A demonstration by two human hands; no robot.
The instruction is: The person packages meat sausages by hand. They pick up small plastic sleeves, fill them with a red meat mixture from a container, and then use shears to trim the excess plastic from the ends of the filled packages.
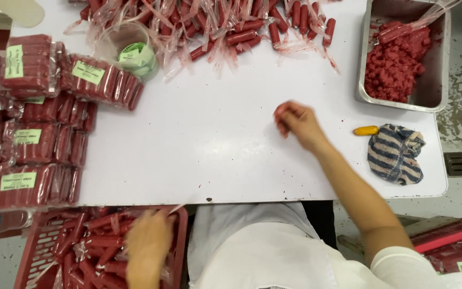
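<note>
Worktop: a wide white laminate worktop [209, 144] fills the middle of the frame, its centre bare, with goods banked along its upper and left edges.
Packed stock: flat clear-plastic packs of dark red sausages with pale green labels [38, 128] lie stacked at the left of the frame.
Loose heap: a pile of small red sausages in crinkled clear wrappers [225, 24] spreads along the top centre.
Steel pan: a rectangular stainless steel pan [438, 80] sits at the upper right, holding raw red minced meat [394, 64].
Crate: a red slatted plastic crate [36, 251] at the lower left, below the worktop's near edge, is filled with more wrapped red sausages [89, 243].
Cloth: a crumpled blue-and-white striped cloth [395, 154] lies at the right, just beside a small orange-yellow stubby object [366, 130].
Label roll: a roll of green labels inside a clear plastic cup [135, 53] rests at the upper left.
Right hand: the right hand [298, 123], right of centre over the worktop, has its fingers pinched on a small red piece [280, 111], blurred.
Left hand: the left hand [148, 246] is down in the crate among the sausages; whether its fingers grip one cannot be told.
</note>
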